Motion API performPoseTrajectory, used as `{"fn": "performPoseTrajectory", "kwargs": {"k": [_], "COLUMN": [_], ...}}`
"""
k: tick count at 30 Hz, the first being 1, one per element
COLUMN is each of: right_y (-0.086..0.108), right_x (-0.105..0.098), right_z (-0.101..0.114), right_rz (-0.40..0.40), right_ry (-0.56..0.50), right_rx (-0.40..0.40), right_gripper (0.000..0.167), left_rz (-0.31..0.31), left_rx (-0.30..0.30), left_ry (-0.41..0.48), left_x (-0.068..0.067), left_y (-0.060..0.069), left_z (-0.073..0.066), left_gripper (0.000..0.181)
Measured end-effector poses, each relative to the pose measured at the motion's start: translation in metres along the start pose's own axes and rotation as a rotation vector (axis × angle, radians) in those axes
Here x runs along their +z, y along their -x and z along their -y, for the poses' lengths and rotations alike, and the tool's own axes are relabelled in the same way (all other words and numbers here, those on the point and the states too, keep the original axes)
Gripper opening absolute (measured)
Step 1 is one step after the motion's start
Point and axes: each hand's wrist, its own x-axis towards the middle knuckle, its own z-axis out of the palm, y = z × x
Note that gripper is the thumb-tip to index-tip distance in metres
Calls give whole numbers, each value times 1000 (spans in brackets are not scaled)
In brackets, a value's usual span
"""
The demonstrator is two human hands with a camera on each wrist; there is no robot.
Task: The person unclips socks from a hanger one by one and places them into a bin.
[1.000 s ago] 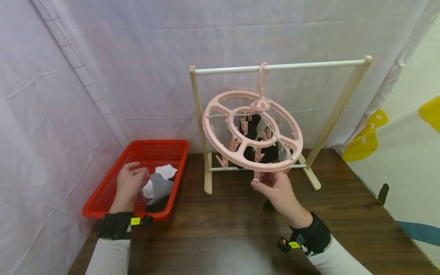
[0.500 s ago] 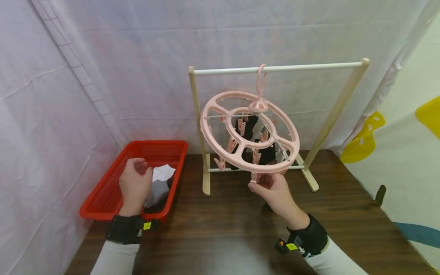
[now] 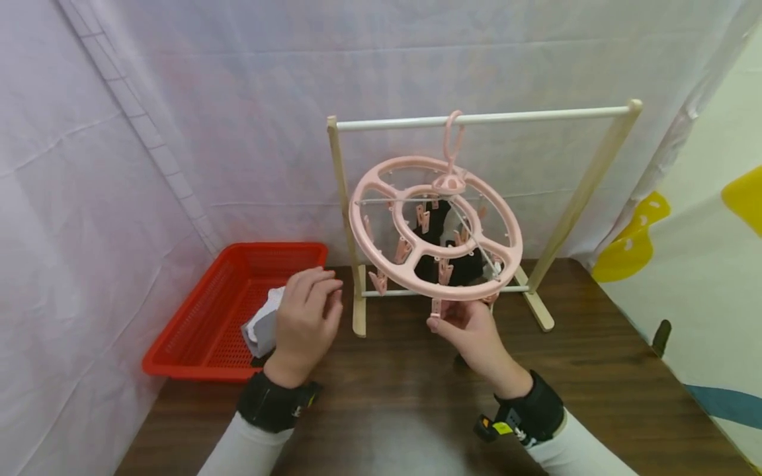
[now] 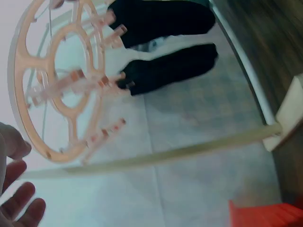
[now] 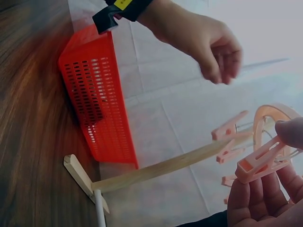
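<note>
A round pink clip hanger (image 3: pixel 433 289) hangs tilted from the rack's white bar. My right hand (image 3: pixel 476 337) is at its front rim; in the right wrist view the fingers and thumb pinch a pink clip (image 5: pixel 258 163). My left hand (image 3: pixel 306 320), fingers loosely bent and nothing in them, hovers over the basket's right edge, left of the hanger. Dark socks (image 4: pixel 173 68) hang from clips at the hanger's back. White cloth (image 3: pixel 268 309) and grey cloth (image 3: pixel 260 337) lie in the red basket, partly hidden by the left hand.
The red basket (image 3: pixel 184 371) stands at the left of the wooden table (image 3: pixel 381 410). A wooden rack (image 3: pixel 580 198) with a white top bar (image 3: pixel 536 117) stands at the back, its feet on the table. A white curtain hangs behind; yellow shapes (image 3: pixel 625 254) are at the right.
My left hand has moved right, from over the inside of the basket to its right edge, toward the hanger. The right hand stays at the hanger's front rim.
</note>
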Motion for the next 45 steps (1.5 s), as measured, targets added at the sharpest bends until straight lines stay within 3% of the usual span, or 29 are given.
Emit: {"fn": "performPoseTrajectory", "kwargs": {"k": [4, 9, 15, 22, 29, 35, 38, 41, 43, 45], "right_y": [0, 1, 2, 4, 10, 17, 21, 25, 28, 30], "right_x": [2, 4, 4, 1, -6, -16, -20, -22, -22, -24], "right_z": [0, 0, 1, 4, 21, 41, 49, 55, 57, 59], "right_rz": [5, 1, -13, -33, -82, -20, 62, 156, 186, 162], "right_ry": [0, -2, 3, 71, 430, 673, 658, 582, 542, 511], "right_rx": [-3, 8, -14, -44, -96, -73, -72, -128, -225, -360], "right_gripper": [28, 28, 27, 28, 27, 23, 24, 25, 24, 26], "left_rz": [-27, -47, -115, -140, -166, -176, -167, -155, -149, -147], "left_rx": [106, 156, 216, 174, 144, 139, 135, 131, 127, 120], "left_ry": [20, 71, 75, 100, 105, 124, 127, 124, 124, 127], "left_x": [9, 28, 49, 53, 53, 53, 53, 51, 50, 49], "left_y": [-9, -22, -35, -40, -39, -39, -39, -39, -40, -41], "left_z": [-16, -38, -55, -63, -63, -62, -62, -62, -62, -62], "left_gripper": [12, 13, 16, 11, 10, 12, 12, 13, 13, 12]}}
